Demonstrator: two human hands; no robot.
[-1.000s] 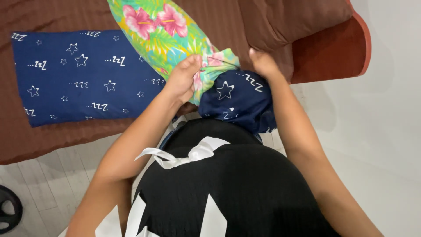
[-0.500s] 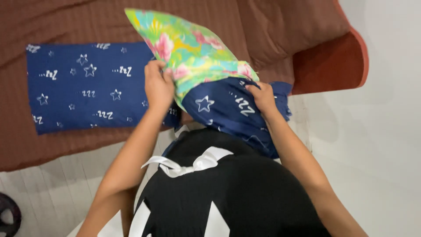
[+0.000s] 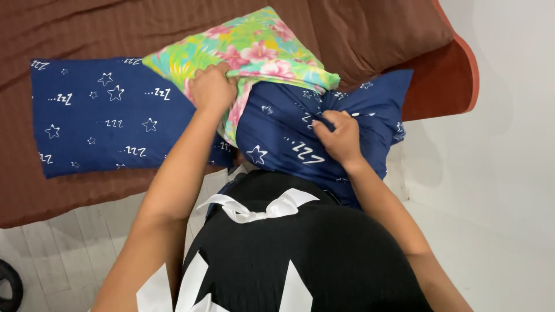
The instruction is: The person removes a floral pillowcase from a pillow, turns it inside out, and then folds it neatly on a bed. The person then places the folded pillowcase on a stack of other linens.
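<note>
A pillow in a bright floral cover (image 3: 248,49) lies tilted at the edge of a brown bed. Its near end sits inside a navy pillowcase with white stars (image 3: 295,136). My left hand (image 3: 211,89) grips the floral pillow's near edge, right where the navy case begins. My right hand (image 3: 341,136) bunches the navy pillowcase fabric against the pillow's right side. Both forearms reach forward over my black top with a white bow.
A second navy star-print pillow (image 3: 110,124) lies flat on the brown bedspread (image 3: 87,29) to the left. A brown pillow (image 3: 376,29) rests at the bed's right end by the red-brown frame (image 3: 457,75). White floor lies below, with a dark round object (image 3: 8,286) at the lower left.
The navy pillowcase has been drawn further up over the floral pillow. Both hands moved forward and the pillow tilted flatter onto the bed.
</note>
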